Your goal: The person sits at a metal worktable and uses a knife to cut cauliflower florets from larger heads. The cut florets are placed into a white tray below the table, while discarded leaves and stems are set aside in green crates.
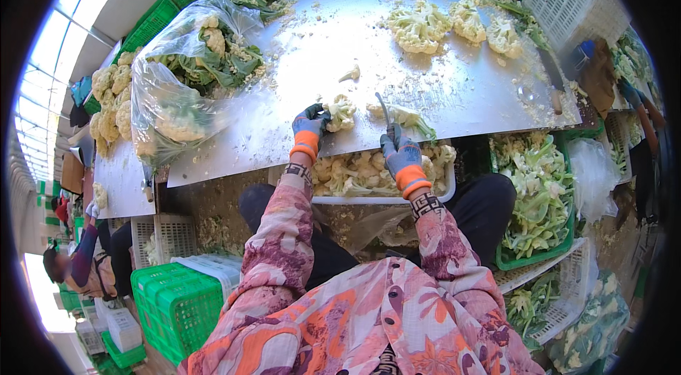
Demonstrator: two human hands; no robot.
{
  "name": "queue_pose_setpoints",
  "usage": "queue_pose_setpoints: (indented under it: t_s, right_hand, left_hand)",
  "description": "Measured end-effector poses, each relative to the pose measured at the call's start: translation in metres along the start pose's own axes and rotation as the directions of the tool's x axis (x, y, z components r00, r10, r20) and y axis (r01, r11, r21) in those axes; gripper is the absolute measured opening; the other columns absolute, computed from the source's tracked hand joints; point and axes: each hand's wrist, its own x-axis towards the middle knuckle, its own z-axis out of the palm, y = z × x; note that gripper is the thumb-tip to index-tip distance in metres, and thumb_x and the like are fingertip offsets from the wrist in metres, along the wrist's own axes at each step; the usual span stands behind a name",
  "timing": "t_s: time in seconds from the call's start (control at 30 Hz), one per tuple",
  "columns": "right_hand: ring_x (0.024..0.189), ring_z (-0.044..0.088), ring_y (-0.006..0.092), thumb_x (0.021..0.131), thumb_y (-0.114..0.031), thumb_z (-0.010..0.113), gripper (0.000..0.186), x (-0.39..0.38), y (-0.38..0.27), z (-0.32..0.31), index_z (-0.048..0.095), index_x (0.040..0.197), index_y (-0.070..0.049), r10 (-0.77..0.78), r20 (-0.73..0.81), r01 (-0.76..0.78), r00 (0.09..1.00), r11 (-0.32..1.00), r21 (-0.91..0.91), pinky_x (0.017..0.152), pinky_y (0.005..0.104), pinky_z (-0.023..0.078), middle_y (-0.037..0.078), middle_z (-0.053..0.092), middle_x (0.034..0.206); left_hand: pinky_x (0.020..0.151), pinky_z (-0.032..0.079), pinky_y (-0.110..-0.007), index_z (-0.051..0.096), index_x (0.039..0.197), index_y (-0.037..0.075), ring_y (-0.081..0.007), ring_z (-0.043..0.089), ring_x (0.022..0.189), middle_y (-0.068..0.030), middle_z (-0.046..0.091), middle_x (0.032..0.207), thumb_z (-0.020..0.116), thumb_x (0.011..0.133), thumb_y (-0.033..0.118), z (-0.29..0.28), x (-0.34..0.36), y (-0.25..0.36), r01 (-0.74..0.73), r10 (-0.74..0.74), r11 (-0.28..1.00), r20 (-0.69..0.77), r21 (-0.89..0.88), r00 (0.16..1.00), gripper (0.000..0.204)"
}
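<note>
My left hand (pixel 311 125), in a grey and orange work glove, is closed on a cauliflower floret (pixel 341 113) at the near part of the metal table (pixel 305 56). A small knife (pixel 384 107) is gripped in my gloved right hand (pixel 401 155), its dark blade pointing away from me. Just beyond that hand lies a stalky cauliflower piece (pixel 408 118); whether the blade touches it I cannot tell. A small loose floret (pixel 350 74) rests farther up the table. Below the table edge, a white tub (pixel 347 200) holds many cut florets, partly hidden by my right hand.
A clear plastic bag (pixel 159 84) of cauliflower stands at the left. Larger cauliflower pieces (pixel 420 26) lie at the far right, with a big knife (pixel 550 71) nearer the right edge. A green crate (pixel 499 247) of trimmings is beside my right knee. Co-workers are on both sides.
</note>
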Motion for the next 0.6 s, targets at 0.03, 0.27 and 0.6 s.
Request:
queue_pose_setpoints:
  t_s: [0.03,0.27,0.6]
  right_hand:
    - [0.091,0.061,0.0366,0.087,-0.035,0.054,0.041,-0.003,-0.007,0.002,0.055,0.118,-0.008,-0.058,0.007,0.058,0.998,0.998,-0.001,0.081,0.0437,0.047,0.017,0.065,0.101]
    - [0.087,0.064,0.0345,0.088,-0.025,0.056,0.042,-0.004,-0.046,0.021,0.049,0.125,-0.005,-0.287,0.175,0.303,0.942,0.950,-0.073,0.075,0.0400,0.050,0.016,0.067,0.098]
    - [0.091,0.063,0.0356,0.089,-0.031,0.050,0.046,0.001,-0.054,0.041,0.045,0.128,-0.007,-0.092,0.220,0.172,0.971,0.911,-0.374,0.078,0.0452,0.050,0.018,0.065,0.102]
  left_hand:
    - [0.056,0.053,-0.026,0.062,0.112,0.003,-0.0134,0.061,0.066,-0.0058,0.066,0.087,0.061,0.082,0.001,0.000,-0.001,-0.002,-0.033,0.033,0.999,-0.005,-0.025,0.999,0.030]
    - [0.071,0.050,-0.024,0.064,0.111,0.001,-0.0101,0.060,0.078,-0.0052,0.068,0.095,0.062,0.081,0.000,0.009,-0.011,0.000,-0.176,0.178,0.981,-0.017,0.076,0.984,0.030]
    - [0.080,0.050,-0.030,0.064,0.111,0.003,-0.0200,0.066,0.089,-0.0128,0.069,0.102,0.063,0.084,0.014,0.013,-0.010,-0.005,-0.246,0.274,0.915,-0.047,0.321,0.961,0.029]
